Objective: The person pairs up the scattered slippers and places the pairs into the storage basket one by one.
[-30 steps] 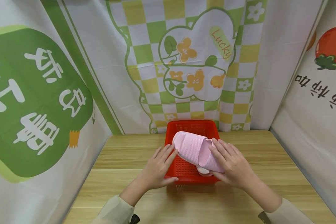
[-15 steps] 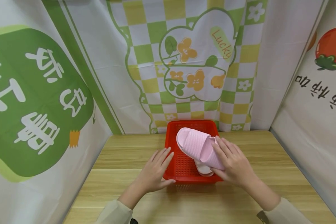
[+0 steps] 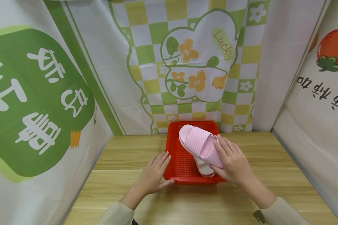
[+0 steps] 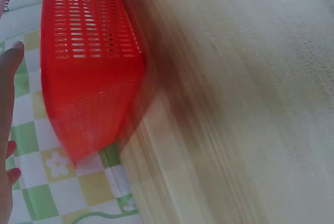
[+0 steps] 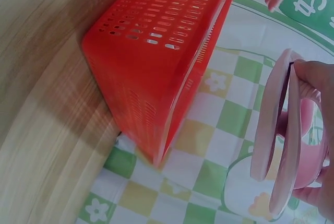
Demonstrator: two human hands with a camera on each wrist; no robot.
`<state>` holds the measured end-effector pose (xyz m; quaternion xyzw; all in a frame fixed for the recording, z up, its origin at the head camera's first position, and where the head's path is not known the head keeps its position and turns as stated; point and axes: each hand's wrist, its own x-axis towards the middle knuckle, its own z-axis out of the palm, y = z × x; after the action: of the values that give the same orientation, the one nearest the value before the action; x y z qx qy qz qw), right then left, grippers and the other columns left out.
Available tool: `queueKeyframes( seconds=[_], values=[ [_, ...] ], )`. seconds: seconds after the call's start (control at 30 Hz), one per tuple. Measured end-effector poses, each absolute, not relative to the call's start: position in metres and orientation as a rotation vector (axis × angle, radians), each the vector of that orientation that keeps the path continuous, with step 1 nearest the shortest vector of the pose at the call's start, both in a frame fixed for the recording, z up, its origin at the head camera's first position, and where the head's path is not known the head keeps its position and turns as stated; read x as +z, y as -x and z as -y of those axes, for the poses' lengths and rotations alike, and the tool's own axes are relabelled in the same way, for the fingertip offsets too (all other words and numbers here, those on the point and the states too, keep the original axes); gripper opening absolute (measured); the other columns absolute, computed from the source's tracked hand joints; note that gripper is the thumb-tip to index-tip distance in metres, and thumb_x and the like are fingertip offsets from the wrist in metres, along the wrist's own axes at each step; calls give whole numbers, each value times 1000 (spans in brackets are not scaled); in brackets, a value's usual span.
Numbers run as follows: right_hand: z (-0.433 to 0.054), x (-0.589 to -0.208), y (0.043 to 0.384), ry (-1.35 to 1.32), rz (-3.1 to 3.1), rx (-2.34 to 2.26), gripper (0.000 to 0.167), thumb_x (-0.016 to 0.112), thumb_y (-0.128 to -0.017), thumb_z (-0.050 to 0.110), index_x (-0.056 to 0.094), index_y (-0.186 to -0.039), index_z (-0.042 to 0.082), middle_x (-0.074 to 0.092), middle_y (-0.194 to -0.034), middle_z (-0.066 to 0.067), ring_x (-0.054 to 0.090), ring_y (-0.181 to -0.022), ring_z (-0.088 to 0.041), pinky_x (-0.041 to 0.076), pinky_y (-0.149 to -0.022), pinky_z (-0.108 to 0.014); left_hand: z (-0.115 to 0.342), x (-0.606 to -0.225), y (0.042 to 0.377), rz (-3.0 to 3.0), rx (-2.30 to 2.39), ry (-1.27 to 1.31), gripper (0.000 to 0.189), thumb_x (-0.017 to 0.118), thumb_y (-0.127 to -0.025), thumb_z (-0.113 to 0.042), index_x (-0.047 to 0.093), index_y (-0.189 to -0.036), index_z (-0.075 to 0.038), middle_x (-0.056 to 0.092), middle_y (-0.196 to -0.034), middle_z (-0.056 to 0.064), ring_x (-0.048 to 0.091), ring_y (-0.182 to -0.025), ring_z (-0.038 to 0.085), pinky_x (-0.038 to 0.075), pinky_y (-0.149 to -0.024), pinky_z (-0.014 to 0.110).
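Note:
My right hand (image 3: 233, 161) grips a pink slipper (image 3: 198, 140) by its heel end, over the red basket (image 3: 180, 178). Its ribbed strap faces up and the toe points to the back left. A second, paler slipper (image 3: 204, 168) shows crosswise beneath it. From the right wrist view, the two soles lie close together above the basket's rim, my thumb (image 5: 312, 72) at their edge. My left hand (image 3: 153, 175), fingers spread and fairly straight, is beside the basket's left rim and holds nothing; part of it shows in the left wrist view.
The perforated basket stands on a wooden table (image 3: 124, 156), near its back edge. Behind it hangs a checked green, yellow and white cloth (image 3: 146, 54). Printed cloth walls (image 3: 307, 131) close off both sides.
My left hand has drawn back from the slipper's toe, left and toward me. The pink slipper has shifted slightly back and right in my right hand, baring more of the pale one.

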<state>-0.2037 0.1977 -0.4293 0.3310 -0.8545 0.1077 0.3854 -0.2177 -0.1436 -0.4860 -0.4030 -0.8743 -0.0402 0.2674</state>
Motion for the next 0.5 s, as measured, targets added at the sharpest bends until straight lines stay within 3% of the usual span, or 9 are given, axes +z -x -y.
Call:
queueKeyframes(
  seconds=[0.5],
  values=[
    [-192, -435, 213, -779, 2181, 322, 93, 83, -65, 38, 46, -138, -5, 46, -140, -27, 50, -118, -45, 45, -89, -60, 147, -506, 222, 2486, -143, 1021, 78, 58, -90, -51, 44, -140, 7, 40, -147, 24, 37, -136, 37, 26, -111, 52]
  ],
)
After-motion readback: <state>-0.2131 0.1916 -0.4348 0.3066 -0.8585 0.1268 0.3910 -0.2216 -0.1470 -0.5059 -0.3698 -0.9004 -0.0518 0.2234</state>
